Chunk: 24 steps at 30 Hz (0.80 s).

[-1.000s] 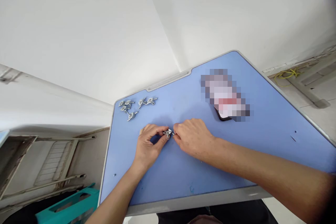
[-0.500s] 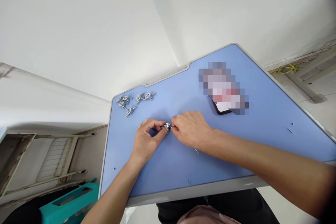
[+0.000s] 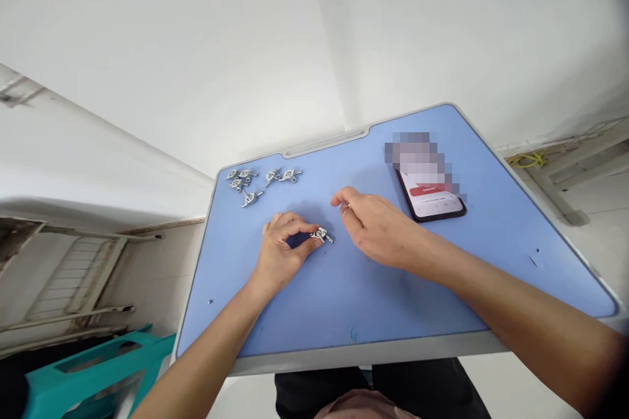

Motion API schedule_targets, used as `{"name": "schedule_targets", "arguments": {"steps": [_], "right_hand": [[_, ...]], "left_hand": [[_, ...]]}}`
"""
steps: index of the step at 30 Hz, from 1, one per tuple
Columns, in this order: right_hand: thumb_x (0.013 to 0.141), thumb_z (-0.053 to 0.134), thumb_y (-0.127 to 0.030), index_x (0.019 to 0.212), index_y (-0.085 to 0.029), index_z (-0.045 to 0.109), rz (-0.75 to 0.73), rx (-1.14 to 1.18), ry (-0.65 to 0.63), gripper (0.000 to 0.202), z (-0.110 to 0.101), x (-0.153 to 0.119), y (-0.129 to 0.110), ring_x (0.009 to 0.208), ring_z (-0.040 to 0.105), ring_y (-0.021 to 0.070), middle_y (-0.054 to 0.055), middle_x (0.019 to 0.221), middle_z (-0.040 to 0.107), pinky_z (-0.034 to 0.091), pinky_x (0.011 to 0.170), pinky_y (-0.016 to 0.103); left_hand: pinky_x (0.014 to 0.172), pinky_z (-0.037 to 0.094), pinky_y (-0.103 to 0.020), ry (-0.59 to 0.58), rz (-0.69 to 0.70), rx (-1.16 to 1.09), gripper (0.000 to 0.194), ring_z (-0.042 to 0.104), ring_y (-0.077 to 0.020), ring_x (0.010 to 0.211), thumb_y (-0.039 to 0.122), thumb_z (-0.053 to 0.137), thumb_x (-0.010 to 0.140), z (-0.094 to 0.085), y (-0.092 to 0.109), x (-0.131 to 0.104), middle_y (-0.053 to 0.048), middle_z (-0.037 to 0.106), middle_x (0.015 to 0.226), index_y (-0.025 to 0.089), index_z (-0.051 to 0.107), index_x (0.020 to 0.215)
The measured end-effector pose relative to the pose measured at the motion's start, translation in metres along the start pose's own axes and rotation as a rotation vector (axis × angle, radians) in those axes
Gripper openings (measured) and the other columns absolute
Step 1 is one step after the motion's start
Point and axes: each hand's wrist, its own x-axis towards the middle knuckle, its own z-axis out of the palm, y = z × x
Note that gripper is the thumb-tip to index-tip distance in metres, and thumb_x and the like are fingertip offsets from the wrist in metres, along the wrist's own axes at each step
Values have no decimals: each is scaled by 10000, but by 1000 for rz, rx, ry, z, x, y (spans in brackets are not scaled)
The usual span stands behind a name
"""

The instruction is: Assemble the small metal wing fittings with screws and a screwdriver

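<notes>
Between thumb and index finger, my left hand (image 3: 281,250) pinches a small silver metal part (image 3: 322,234) just above the blue table (image 3: 304,314). To the right of it, my right hand (image 3: 376,226) hovers apart from the part, thumb and index finger separated, other fingers curled. Something small and light shows at its curled fingers, too small to name. Several similar metal parts (image 3: 251,199) lie in a loose group at the table's back left.
A phone (image 3: 436,200) lies at the right of the table, partly pixelated. A tiny metal piece (image 3: 210,302) is near the left edge. A teal stool (image 3: 98,366) stands at the lower left, and a white wall (image 3: 246,65) rises behind the table.
My right hand has moved away from the metal part, and its thumb and index finger have parted. My left hand still pinches the part. The camera view has shifted, showing more of the phone.
</notes>
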Motion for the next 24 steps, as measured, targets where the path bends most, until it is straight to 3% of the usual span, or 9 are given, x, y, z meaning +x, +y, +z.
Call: {"name": "schedule_targets", "arguments": {"steps": [3,7,14,24], "right_hand": [[943,397,-185,1204,-181,528,-98,156,143,292,-7,2,4,687,606,118,32,943,674,451,622,241],[905,517,-172,1084,-191,595,-266,139,299,197,-1,7,6,797,634,130,13,908,683,496,717,264],[911,541,-127,1056,-215,601,-451,38,324,180,11,6,5,833,643,118,14,947,683,533,736,257],[950,469,-91,1053,-207,570,-563,-171,213,186,3,2,-5,843,609,126,30,931,652,521,715,261]], "left_hand": [[873,351,-401,7,-14,-10,116,551,-204,879,219,773,728,2,-2,0,3,648,849,295,751,813],[888,348,-419,4,-30,-16,128,546,-217,922,222,803,701,2,-1,2,2,656,893,293,753,794],[900,353,-437,-3,-36,-58,111,535,-228,960,276,799,710,4,-1,2,2,663,914,301,751,807],[885,347,-446,-13,-38,-88,89,536,-240,987,319,779,737,3,-1,2,5,670,918,319,753,822]]}}
